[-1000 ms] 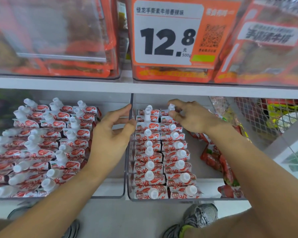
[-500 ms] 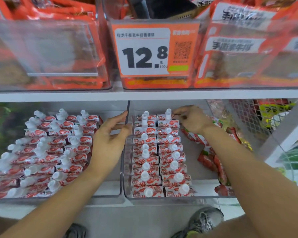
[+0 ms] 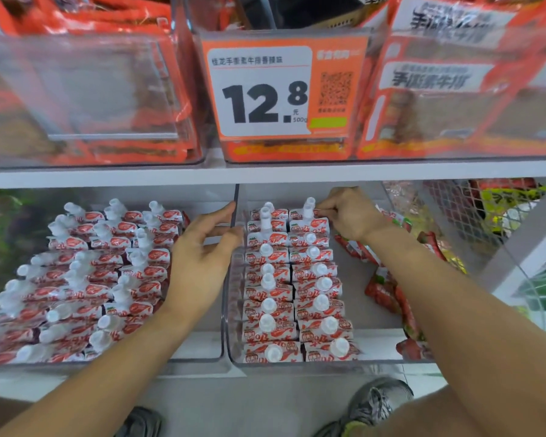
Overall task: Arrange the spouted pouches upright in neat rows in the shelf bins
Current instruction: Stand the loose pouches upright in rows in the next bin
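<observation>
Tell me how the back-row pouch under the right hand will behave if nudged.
The pouch looks soft-sided, so it probably flexes rather than slides. Its tall capped spout likely makes it top-heavy and prone to lean. The right hand pinches its top edge.

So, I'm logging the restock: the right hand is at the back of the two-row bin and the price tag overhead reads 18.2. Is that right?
Not quite. The head view shows the price tag reading 12.8, not 18.2. The rest holds: the right hand is at the back of the two-row bin, fingers on the rearmost pouch.
</observation>
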Action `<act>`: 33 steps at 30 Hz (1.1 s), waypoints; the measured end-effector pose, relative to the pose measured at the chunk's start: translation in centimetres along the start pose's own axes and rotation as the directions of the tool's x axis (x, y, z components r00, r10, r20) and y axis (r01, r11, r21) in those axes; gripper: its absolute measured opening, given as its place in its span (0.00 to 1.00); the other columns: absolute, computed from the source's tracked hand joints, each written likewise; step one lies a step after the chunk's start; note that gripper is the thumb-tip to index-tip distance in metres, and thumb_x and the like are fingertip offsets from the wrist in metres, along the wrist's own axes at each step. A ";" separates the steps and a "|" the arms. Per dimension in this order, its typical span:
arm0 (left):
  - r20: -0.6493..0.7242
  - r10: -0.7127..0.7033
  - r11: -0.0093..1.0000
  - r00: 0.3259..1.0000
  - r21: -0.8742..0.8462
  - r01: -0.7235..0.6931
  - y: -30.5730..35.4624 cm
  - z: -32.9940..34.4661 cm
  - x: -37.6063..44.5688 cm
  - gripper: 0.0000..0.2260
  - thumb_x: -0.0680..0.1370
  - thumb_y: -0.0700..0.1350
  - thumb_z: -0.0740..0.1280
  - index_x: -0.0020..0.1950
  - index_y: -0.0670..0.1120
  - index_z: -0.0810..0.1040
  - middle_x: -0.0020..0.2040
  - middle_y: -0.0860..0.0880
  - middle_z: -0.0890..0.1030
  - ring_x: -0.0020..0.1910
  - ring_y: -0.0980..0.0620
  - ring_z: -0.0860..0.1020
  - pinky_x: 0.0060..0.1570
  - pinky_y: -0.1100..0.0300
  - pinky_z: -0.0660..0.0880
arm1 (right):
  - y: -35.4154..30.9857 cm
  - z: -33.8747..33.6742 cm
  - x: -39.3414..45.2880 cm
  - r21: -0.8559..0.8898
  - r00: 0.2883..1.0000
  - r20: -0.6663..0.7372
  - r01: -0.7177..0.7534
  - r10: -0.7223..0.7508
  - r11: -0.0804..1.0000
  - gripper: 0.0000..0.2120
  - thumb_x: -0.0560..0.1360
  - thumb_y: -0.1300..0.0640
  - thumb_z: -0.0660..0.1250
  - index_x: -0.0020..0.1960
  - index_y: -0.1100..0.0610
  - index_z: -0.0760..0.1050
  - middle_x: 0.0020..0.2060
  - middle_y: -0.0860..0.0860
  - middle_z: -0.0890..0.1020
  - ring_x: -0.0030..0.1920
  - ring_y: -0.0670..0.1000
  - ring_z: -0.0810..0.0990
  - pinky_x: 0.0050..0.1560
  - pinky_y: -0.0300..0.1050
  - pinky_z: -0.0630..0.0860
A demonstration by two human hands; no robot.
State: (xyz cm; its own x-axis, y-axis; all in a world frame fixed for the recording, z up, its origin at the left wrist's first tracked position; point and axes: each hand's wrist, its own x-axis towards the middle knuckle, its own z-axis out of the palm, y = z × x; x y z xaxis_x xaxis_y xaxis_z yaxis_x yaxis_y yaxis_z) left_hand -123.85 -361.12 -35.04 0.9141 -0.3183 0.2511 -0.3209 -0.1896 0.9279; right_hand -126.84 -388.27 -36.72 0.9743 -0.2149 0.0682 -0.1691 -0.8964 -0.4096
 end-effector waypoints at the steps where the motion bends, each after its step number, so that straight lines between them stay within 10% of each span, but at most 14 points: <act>1: 0.009 -0.003 1.000 1.000 0.004 0.003 0.2 -0.1 -0.1 0.15 0.77 0.37 0.68 0.63 0.47 0.80 0.57 0.48 0.82 0.50 0.64 0.80 0.46 0.78 0.70 | 0.1 -0.3 -0.1 0.039 0.998 0.024 -0.058 0.057 0.998 0.10 0.78 0.64 0.65 0.53 0.62 0.84 0.49 0.60 0.82 0.49 0.60 0.80 0.47 0.43 0.71; 3: 0.030 -0.003 1.000 1.000 0.016 0.002 0.3 -0.2 -0.2 0.15 0.78 0.38 0.68 0.64 0.47 0.79 0.57 0.49 0.81 0.51 0.65 0.79 0.46 0.78 0.70 | 0.4 -1.0 -0.5 0.069 0.975 0.108 -0.202 0.194 0.977 0.13 0.77 0.64 0.66 0.61 0.60 0.81 0.58 0.55 0.81 0.57 0.55 0.80 0.60 0.45 0.76; 7: 0.027 -0.011 1.000 1.000 0.016 0.010 0.2 -0.3 -0.2 0.15 0.78 0.38 0.67 0.64 0.47 0.79 0.57 0.49 0.81 0.50 0.65 0.79 0.46 0.79 0.70 | -0.8 -0.4 -1.3 0.006 0.943 0.109 -0.316 0.313 0.949 0.08 0.75 0.63 0.66 0.52 0.60 0.81 0.49 0.57 0.83 0.51 0.57 0.82 0.54 0.51 0.79; 12: 0.068 -0.011 0.998 0.998 0.070 0.007 0.8 -0.6 0.0 0.15 0.77 0.40 0.69 0.62 0.52 0.79 0.55 0.54 0.82 0.48 0.67 0.79 0.48 0.78 0.70 | -0.9 -1.0 -3.2 -0.063 0.977 0.159 -0.136 0.144 0.989 0.10 0.75 0.71 0.65 0.55 0.75 0.74 0.54 0.70 0.79 0.55 0.65 0.81 0.55 0.56 0.81; 18: 0.157 0.133 0.787 0.979 0.584 -0.200 3.4 -1.2 0.2 0.20 0.74 0.43 0.72 0.65 0.48 0.77 0.57 0.48 0.77 0.46 0.54 0.76 0.50 0.73 0.67 | -1.7 -7.3 -8.4 0.189 0.991 -0.037 -0.122 0.131 0.974 0.17 0.76 0.57 0.70 0.64 0.57 0.76 0.58 0.51 0.81 0.56 0.49 0.81 0.55 0.29 0.73; 22: 0.445 0.308 0.736 0.841 0.449 -0.507 8.0 2.3 -2.7 0.12 0.74 0.47 0.72 0.57 0.52 0.79 0.53 0.56 0.80 0.50 0.59 0.77 0.54 0.69 0.69 | -0.9 -9.8 -14.9 0.036 0.988 0.079 -0.136 0.133 0.990 0.13 0.68 0.53 0.79 0.49 0.52 0.80 0.44 0.46 0.84 0.43 0.43 0.82 0.38 0.23 0.70; 27: 0.806 0.124 0.762 0.578 0.295 -0.576 8.7 9.4 -4.9 0.14 0.75 0.54 0.71 0.58 0.53 0.80 0.53 0.57 0.80 0.47 0.65 0.73 0.45 0.75 0.66 | 0.0 -7.7 -18.7 -0.174 0.922 0.259 -0.247 0.286 0.953 0.36 0.63 0.46 0.80 0.68 0.48 0.71 0.60 0.49 0.78 0.59 0.50 0.76 0.55 0.41 0.73; 33: 0.838 -0.024 0.771 0.545 0.362 -0.523 7.5 15.3 -5.2 0.26 0.72 0.56 0.74 0.63 0.46 0.71 0.52 0.51 0.77 0.47 0.53 0.75 0.42 0.59 0.75 | 1.2 -6.6 -18.9 -0.115 0.946 0.196 -0.239 0.258 0.964 0.40 0.63 0.44 0.80 0.71 0.49 0.68 0.63 0.51 0.77 0.62 0.53 0.75 0.60 0.46 0.73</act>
State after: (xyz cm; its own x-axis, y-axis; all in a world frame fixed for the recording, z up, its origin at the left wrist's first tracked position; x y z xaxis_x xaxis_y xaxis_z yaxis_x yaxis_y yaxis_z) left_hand -134.79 -375.15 -33.60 0.2979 -0.9475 -0.1164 -0.8157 -0.3160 0.4845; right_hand -146.50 -387.87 -32.48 0.9073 -0.3585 -0.2197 -0.4131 -0.8576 -0.3065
